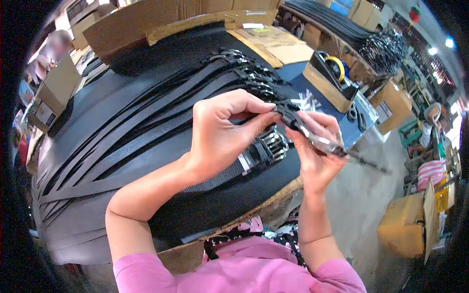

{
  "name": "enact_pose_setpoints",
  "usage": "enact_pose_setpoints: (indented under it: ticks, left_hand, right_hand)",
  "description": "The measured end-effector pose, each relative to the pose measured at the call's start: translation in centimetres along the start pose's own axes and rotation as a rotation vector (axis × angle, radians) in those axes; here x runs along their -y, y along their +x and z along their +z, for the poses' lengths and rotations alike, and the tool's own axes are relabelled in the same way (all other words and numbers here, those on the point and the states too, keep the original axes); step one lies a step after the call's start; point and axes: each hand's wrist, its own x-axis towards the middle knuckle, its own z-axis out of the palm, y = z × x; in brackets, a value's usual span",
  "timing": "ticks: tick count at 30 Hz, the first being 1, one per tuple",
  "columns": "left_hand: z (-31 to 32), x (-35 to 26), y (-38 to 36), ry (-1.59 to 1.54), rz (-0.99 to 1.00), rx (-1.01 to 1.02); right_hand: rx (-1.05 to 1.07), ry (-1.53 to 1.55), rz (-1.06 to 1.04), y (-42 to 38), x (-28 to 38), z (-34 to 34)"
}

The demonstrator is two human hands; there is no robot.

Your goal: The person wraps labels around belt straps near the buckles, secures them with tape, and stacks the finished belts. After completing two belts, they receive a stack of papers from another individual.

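Both hands are raised over a table and meet on one black belt [289, 118]. The thumb and forefinger of my left hand [222, 129] pinch it near the buckle end. My right hand [316, 149] closes round the same belt, by its shiny metal buckle [326, 144]. A thin dark piece sticks out past the right hand, blurred. Under and beyond the hands lies a pile of black belts [161, 105], their buckles gathered towards the right. Just below the held belt, a bundle of belts with silver buckles [274, 146] rests on the table, wrapped by a pale band.
White paper strips [307, 101] lie right of the pile. Behind them stands a cardboard box [325, 80] with a yellow tape roll [335, 67], and scissors [360, 117] lie beside it. More belts [376, 46] fill a far table. Other people sit at both sides.
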Motion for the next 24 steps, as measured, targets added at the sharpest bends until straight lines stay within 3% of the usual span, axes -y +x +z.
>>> enact_pose_setpoints:
  ticks: [4,9,13,15,16,17,19,23,24]
  left_hand:
    - [-0.4,-0.6,0.3,-0.008,-0.005,-0.015]
    - [-0.7,-0.5,0.5,-0.014,0.004,0.014]
    - [-1.3,-0.7,1.1,-0.096,-0.064,0.139]
    - [-1.3,-0.3,1.1,-0.156,-0.094,0.172]
    - [-1.2,-0.2,1.1,-0.217,-0.126,0.204]
    - [-1.2,-0.3,1.2,-0.218,-0.13,0.21]
    - [-1.3,-0.5,1.5,-0.407,-0.235,0.178]
    - [-2.2,-0.4,2.2,-0.334,-0.261,0.122]
    - [-2.2,-0.3,2.2,-0.331,-0.264,0.126]
  right_hand:
    - [-0.054,-0.174,-0.282,-0.2,0.5,1.0]
    - [-0.148,-0.157,-0.317,-1.0,0.4,1.9]
    - [-0.089,-0.113,-0.178,0.5,1.4,1.1]
    - [-0.045,0.01,0.003,0.8,1.6,0.5]
    - [-0.053,0.123,-0.017,1.5,1.2,0.6]
    - [-0.048,0.114,0.159,1.7,1.8,0.2]
    - [-0.03,0.327,0.276,1.9,1.7,0.4]
    - [0.071,0.325,0.324,1.0,0.8,0.5]
    - [0.044,0.433,0.44,0.8,0.7,0.8]
